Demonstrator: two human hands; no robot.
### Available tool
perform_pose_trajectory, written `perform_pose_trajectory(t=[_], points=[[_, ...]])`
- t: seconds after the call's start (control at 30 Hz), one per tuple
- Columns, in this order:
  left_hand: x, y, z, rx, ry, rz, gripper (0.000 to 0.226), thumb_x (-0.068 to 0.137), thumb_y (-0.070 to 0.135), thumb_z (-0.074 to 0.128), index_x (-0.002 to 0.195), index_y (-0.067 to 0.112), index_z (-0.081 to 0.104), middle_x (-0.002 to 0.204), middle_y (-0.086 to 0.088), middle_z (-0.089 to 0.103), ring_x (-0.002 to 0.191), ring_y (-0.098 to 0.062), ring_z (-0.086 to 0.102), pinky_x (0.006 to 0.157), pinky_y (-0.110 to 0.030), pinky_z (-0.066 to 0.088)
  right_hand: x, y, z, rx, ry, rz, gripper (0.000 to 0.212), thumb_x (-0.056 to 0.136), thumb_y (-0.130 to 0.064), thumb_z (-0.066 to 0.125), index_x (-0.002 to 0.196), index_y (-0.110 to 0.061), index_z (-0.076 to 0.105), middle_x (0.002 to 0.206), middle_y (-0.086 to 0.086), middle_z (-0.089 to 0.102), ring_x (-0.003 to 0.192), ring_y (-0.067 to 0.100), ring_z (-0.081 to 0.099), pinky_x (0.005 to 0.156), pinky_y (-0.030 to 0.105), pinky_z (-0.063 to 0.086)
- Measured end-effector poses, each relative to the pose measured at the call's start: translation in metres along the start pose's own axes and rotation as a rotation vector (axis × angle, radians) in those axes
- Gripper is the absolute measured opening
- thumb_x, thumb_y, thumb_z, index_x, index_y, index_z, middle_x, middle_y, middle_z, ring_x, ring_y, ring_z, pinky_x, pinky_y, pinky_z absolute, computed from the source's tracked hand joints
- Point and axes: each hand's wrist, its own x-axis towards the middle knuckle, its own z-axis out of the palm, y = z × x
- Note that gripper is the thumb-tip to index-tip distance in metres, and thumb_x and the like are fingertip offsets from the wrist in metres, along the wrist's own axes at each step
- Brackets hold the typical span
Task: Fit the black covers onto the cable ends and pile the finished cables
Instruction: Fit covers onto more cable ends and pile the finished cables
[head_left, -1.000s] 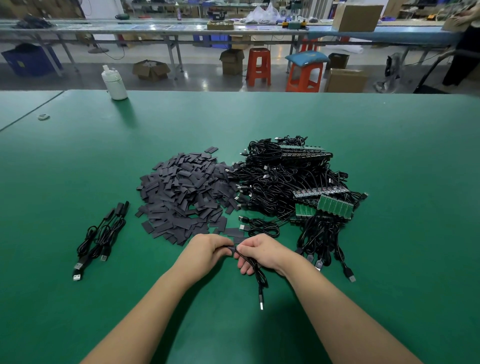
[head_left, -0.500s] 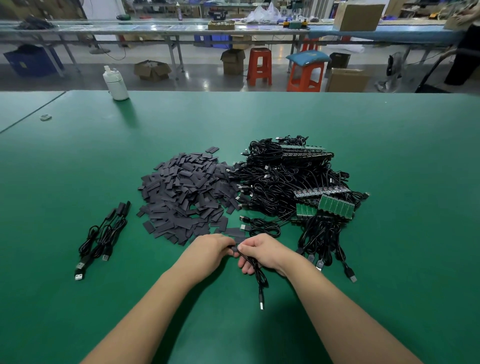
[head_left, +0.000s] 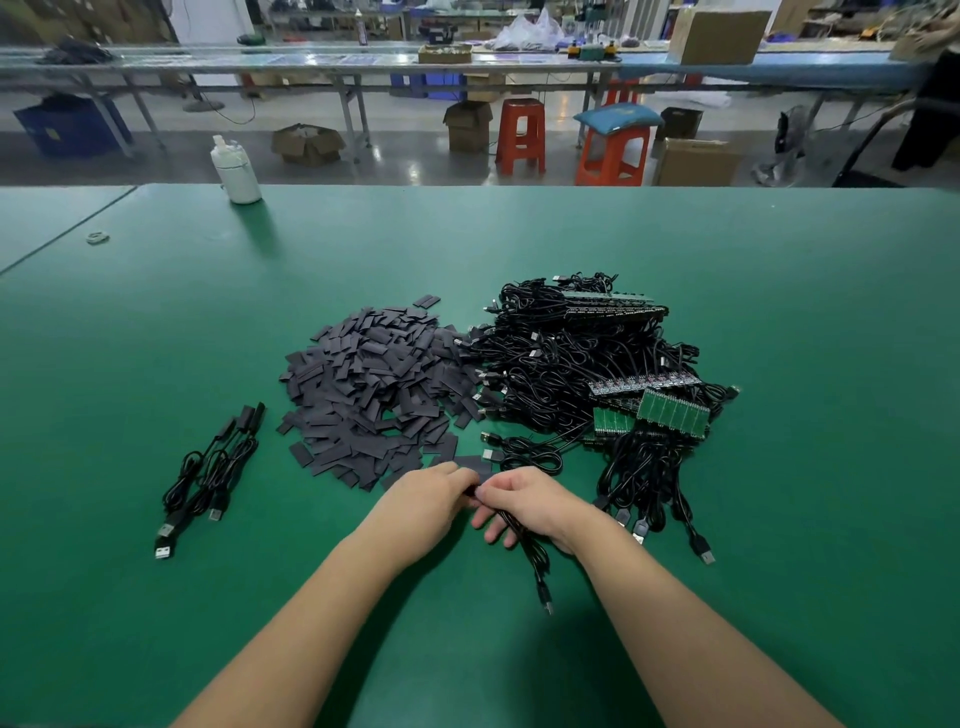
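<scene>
From the head view, my left hand (head_left: 426, 499) and right hand (head_left: 524, 501) meet just in front of me over the green counter (head_left: 779, 312). Each grip is narrow, fingertips pinched together at the meeting point: the right grip holds a black cable (head_left: 535, 561) whose free plug trails down toward me, and the left grip pinches what I take to be a black cover at that cable's upper end, though the piece itself is mostly hidden between the fingers.

Just beyond the left grip lies the heap of loose black covers (head_left: 374, 384). Beyond and to the right of the right grip sits the tangled stock of unfinished cables (head_left: 561, 358), some with small green boards (head_left: 670, 413) showing. Well off to the left of the left grip is the small pile of finished cables (head_left: 218, 467).

I judge the step in hand to be sliding the cover over the cable end. Next calls for seating it fully, then carrying the cable left to the finished pile. Only a few are done, so the task is at an early stage.

Against the earlier frames almost nothing differs: both grips stay at the same spot and the piles are unmoved.
</scene>
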Motion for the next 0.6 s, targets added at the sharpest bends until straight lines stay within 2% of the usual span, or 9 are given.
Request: perform_pose_trajectory(t=[0.07,0.1,0.17,0.2,0.27,0.43,0.6], points=[[-0.003,-0.001,0.000,-0.266,0.120,-0.162,0.030,0.091,0.028,0.067,0.119,0.025,0.062,0.107,0.013,0.065,0.093,-0.010,0.064,0.086,-0.027,0.049,0.000,0.001,0.000,0.051,0.023,-0.016,0.019,0.104,-0.020,0.053,0.097,-0.008,0.066,0.082,0.004,0.074,0.061,0.014,0.065,0.051,0.023,0.050],[-0.005,-0.001,-0.001,-0.443,0.172,-0.289,0.030,0.088,0.026,0.071,0.116,0.024,0.062,0.101,0.015,0.068,0.083,-0.009,0.067,0.082,-0.027,0.053,0.000,0.001,0.001,0.075,0.038,-0.024,0.019,0.103,-0.020,0.054,0.098,-0.007,0.067,0.082,0.005,0.074,0.061,0.014,0.065,0.051,0.023,0.051],[-0.006,0.000,0.000,-0.798,0.216,-0.503,0.022,0.088,0.016,0.072,0.108,0.015,0.064,0.085,0.005,0.073,0.062,-0.015,0.069,0.063,-0.032,0.058,0.001,0.002,0.002,0.097,0.065,-0.035,0.019,0.103,-0.020,0.056,0.101,-0.005,0.067,0.085,0.005,0.075,0.062,0.014,0.065,0.052,0.024,0.051],[-0.006,0.000,0.002,-0.898,0.226,-0.555,0.019,0.089,0.011,0.071,0.106,0.012,0.064,0.081,0.001,0.074,0.057,-0.018,0.069,0.056,-0.033,0.057,0.001,0.002,0.003,0.098,0.075,-0.040,0.020,0.102,-0.021,0.057,0.103,-0.004,0.067,0.086,0.005,0.075,0.063,0.014,0.065,0.053,0.024,0.052],[-0.006,0.004,0.005,-0.987,0.253,-0.596,0.013,0.089,0.008,0.070,0.101,0.010,0.065,0.076,-0.002,0.074,0.054,-0.019,0.067,0.049,-0.031,0.053,0.001,0.001,0.003,0.104,0.080,-0.043,0.021,0.101,-0.021,0.058,0.105,-0.003,0.068,0.088,0.005,0.075,0.065,0.014,0.067,0.054,0.024,0.053],[-0.001,0.015,0.006,-1.081,0.395,-0.632,0.008,0.089,0.004,0.070,0.094,0.010,0.069,0.073,-0.004,0.073,0.047,-0.016,0.061,0.047,-0.026,0.050,0.001,0.000,0.004,0.137,0.059,-0.045,0.019,0.099,-0.021,0.062,0.100,-0.005,0.071,0.089,0.008,0.076,0.075,0.014,0.072,0.066,0.023,0.057],[0.003,0.020,0.006,-1.020,0.419,-0.579,0.009,0.089,0.006,0.069,0.087,0.015,0.071,0.064,-0.006,0.069,0.048,-0.015,0.059,0.050,-0.029,0.051,0.001,0.002,0.003,0.138,0.063,-0.055,0.017,0.099,-0.021,0.062,0.097,-0.008,0.073,0.088,0.006,0.077,0.082,0.013,0.073,0.074,0.022,0.057]])
